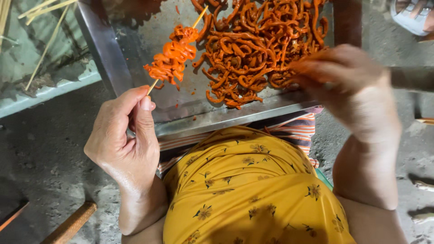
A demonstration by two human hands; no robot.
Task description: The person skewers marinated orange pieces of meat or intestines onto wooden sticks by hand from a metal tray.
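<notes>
My left hand (124, 138) grips the lower end of a thin bamboo skewer (199, 17) that slants up to the right over a metal tray (190, 113). Folded orange strips of marinated meat (174, 56) are threaded along the stick's middle. My right hand (350, 83), blurred, reaches into the heap of loose orange strips (257, 45) at the tray's right side, its fingertips touching the strips. Whether it has pinched one is hidden by blur.
The tray rests across my lap, above a yellow flowered garment (253, 190). Spare bamboo sticks (40, 27) lie on a grey surface at the upper left. A wooden handle (72, 223) lies on the concrete floor at lower left. Another person's sandalled foot (413, 16) shows at top right.
</notes>
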